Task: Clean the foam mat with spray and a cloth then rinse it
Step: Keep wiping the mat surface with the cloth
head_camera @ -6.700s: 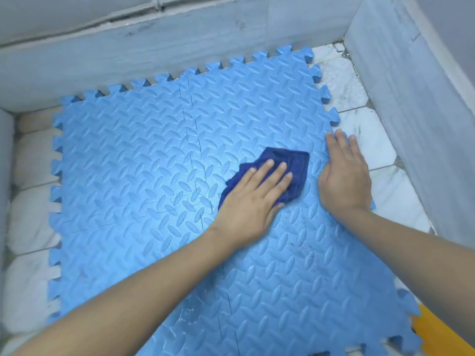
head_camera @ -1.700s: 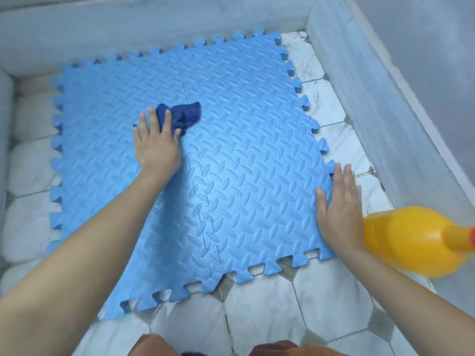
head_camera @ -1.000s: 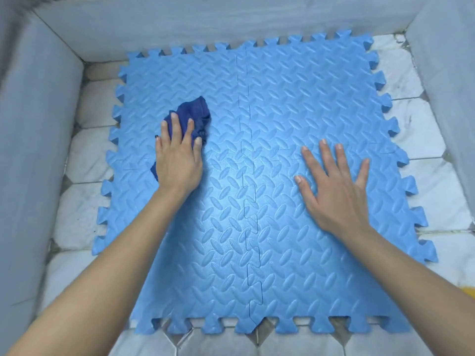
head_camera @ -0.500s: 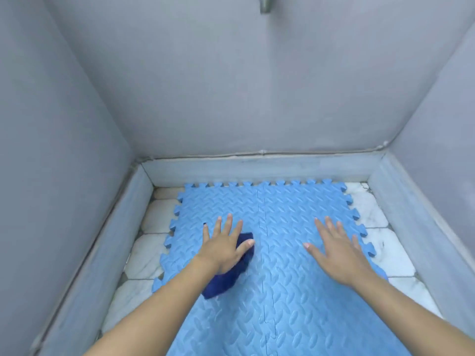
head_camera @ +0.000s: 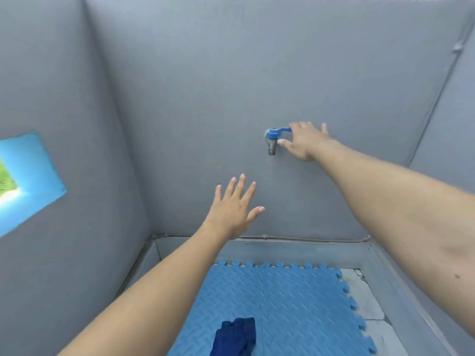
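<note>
The blue foam mat (head_camera: 295,304) lies on the floor at the bottom of the view. On its near part sits the crumpled dark blue cloth (head_camera: 236,336), with no hand on it. A metal tap (head_camera: 272,146) with a blue lever handle (head_camera: 279,131) sticks out of the grey back wall. My right hand (head_camera: 304,141) reaches up to it and holds the end of the handle between the fingers above and the thumb below. No water shows at the spout. My left hand (head_camera: 235,209) hovers in the air before the wall, fingers spread, holding nothing.
Grey walls (head_camera: 205,86) close in the back, left and right of the stall. A low grey kerb (head_camera: 295,253) runs along the wall base. White floor tiles (head_camera: 365,301) show to the right of the mat. A bright opening (head_camera: 23,181) is in the left wall.
My view has tilted up from the mat to the wall. My left hand let go of the cloth and rose. My right hand lifted off the mat and took the tap handle.
</note>
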Action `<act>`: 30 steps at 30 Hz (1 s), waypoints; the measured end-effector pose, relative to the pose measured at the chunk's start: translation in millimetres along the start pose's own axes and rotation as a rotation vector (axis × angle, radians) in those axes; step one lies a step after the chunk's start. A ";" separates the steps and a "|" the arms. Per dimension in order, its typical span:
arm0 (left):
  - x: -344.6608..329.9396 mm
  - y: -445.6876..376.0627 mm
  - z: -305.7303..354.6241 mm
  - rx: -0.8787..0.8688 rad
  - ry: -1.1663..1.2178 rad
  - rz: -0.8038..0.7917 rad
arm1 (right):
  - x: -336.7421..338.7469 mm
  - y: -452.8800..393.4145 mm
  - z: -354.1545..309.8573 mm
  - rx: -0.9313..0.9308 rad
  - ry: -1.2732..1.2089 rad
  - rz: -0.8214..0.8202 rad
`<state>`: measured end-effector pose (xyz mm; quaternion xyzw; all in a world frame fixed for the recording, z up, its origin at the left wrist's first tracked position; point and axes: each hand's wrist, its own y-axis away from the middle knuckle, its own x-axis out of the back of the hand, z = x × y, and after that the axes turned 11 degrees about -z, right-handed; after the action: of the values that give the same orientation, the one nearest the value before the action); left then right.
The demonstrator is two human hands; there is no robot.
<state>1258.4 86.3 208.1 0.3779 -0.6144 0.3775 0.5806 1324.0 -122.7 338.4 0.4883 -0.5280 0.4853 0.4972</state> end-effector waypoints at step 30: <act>-35.7 0.6 -41.1 0.113 0.104 -0.036 | -14.6 8.1 -19.5 -0.057 0.010 0.153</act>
<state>1276.8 124.6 174.2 0.4008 -0.5543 0.4201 0.5963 1317.3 -102.4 324.2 0.4297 -0.5748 0.5091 0.4753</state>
